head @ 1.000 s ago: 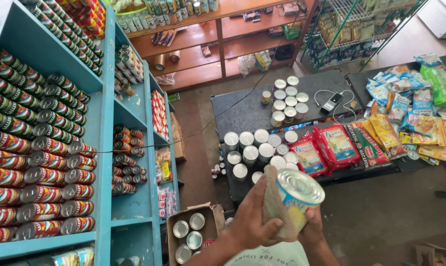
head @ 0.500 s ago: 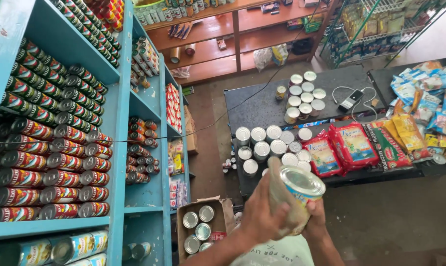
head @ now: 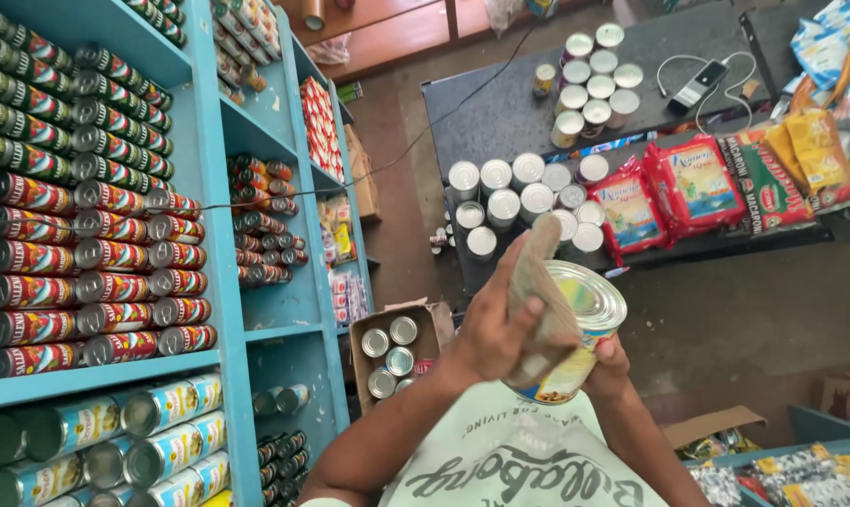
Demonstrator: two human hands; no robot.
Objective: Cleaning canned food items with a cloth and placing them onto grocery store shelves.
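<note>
While tins are crowding the dark worktop (head: 519, 113) and box (head: 361, 361), left hand (head: 495, 329) is pressing a cloth (head: 542, 282), right fingers (head: 613, 361) gripping a can (head: 575, 329).

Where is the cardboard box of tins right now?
In the head view the cardboard box sits on the floor, low and centre-left, against the foot of the blue shelves, just left of the left hand wiping a can.

large silver-topped tin can (head: 575, 324): near side covered by crumpled brown cloth (head: 542, 300) | right hand (head: 608, 361): mostly behind can, only fingers show | left hand (head: 495, 329): palm hidden | blue metal shelving (head: 209, 188): cut off at left and top edges | open brown cardboard box (head: 392, 352): near edge behind left forearm | small tins by black table's left edge (head: 439, 239): too small to tell
</note>
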